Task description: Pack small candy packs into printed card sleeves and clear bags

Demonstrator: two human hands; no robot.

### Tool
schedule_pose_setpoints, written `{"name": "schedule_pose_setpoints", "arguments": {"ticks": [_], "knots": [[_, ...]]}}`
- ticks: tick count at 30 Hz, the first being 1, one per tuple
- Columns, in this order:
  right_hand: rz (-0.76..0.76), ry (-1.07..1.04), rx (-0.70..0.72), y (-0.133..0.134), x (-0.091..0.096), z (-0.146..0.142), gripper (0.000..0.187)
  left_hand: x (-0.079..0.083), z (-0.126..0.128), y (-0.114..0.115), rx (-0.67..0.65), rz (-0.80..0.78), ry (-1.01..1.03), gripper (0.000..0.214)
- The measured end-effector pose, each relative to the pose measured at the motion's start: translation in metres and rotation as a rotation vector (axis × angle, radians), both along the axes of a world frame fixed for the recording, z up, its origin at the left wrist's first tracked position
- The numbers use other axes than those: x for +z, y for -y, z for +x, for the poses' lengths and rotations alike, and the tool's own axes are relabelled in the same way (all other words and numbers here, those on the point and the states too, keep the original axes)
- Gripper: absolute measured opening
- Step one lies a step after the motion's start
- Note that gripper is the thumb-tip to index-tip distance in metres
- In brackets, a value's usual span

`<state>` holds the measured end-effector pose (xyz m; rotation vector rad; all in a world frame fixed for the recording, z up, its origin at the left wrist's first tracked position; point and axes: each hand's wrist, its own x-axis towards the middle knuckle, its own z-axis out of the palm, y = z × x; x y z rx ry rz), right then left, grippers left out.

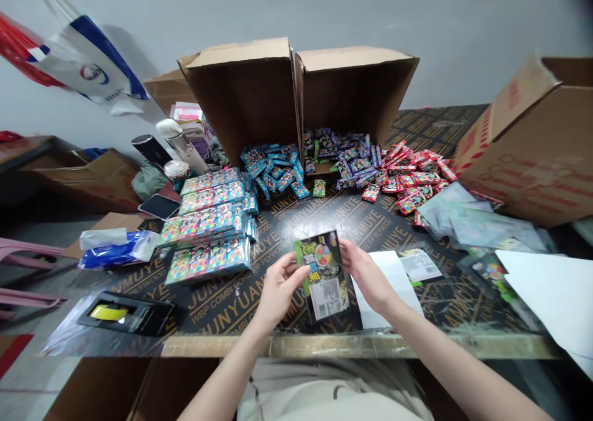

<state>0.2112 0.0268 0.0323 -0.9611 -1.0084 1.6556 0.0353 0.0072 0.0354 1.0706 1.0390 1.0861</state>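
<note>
Above the front of the table, a dark printed card or flat packet [324, 272] with a colourful picture and a pale label area is held tilted toward me. My left hand [281, 288] pinches its left edge, thumb across the front. At its upper right edge is my right hand [365, 276], fingers bent against the side and partly hidden behind it. Just under my right hand lie a white sheet [384, 288] and another printed card [420, 266]. Whether the held piece is a single card or a sleeve, I cannot tell.
Stacked wrapped multipacks [208, 217] stand to the left. Open cartons [241, 93] at the back hold small blue packets [275, 167] and purple packets [356, 158]. Red packets [417, 177] and clear bags [491, 223] lie right, beside a carton [532, 149]. A tape dispenser [127, 313] sits front left.
</note>
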Motion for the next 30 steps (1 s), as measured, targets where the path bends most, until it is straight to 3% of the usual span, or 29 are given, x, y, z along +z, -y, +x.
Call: {"name": "schedule_pose_setpoints", "arguments": {"ticks": [4,9,12,14,16,18,20,22,27,30], "knots": [[-0.116,-0.158,-0.109,0.002,0.019,-0.003,0.03,0.004,0.01,0.009,-0.063,0.009,0.049,0.031],[-0.134,-0.179,-0.025,0.009,0.032,-0.007,0.015,0.013,0.011,0.01,0.087,-0.164,0.205,0.025],[-0.059,-0.113,-0.041,0.01,0.031,-0.006,0.014,0.025,0.006,0.006,0.089,-0.19,0.142,0.015],[0.061,0.026,-0.111,0.01,0.026,-0.002,0.016,0.035,0.002,0.006,0.102,-0.057,-0.016,0.012],[0.253,0.207,-0.184,0.011,0.02,0.005,0.015,0.043,-0.001,0.01,0.124,0.211,-0.243,0.013],[0.459,0.341,-0.175,0.014,0.016,0.013,0.015,0.048,-0.005,0.015,0.109,0.496,-0.444,0.014],[0.588,0.412,-0.116,0.016,0.016,0.018,0.017,0.052,-0.007,0.016,0.075,0.641,-0.541,0.011],[0.599,0.464,-0.081,0.017,0.022,0.02,0.017,0.054,-0.01,0.014,0.049,0.595,-0.557,0.008],[0.389,0.494,-0.023,0.014,0.042,0.013,0.013,0.063,-0.011,0.001,-0.026,0.261,-0.46,0.013],[0.347,0.464,-0.007,0.012,0.048,0.01,0.011,0.067,-0.009,-0.001,-0.039,0.303,-0.492,0.011]]}}
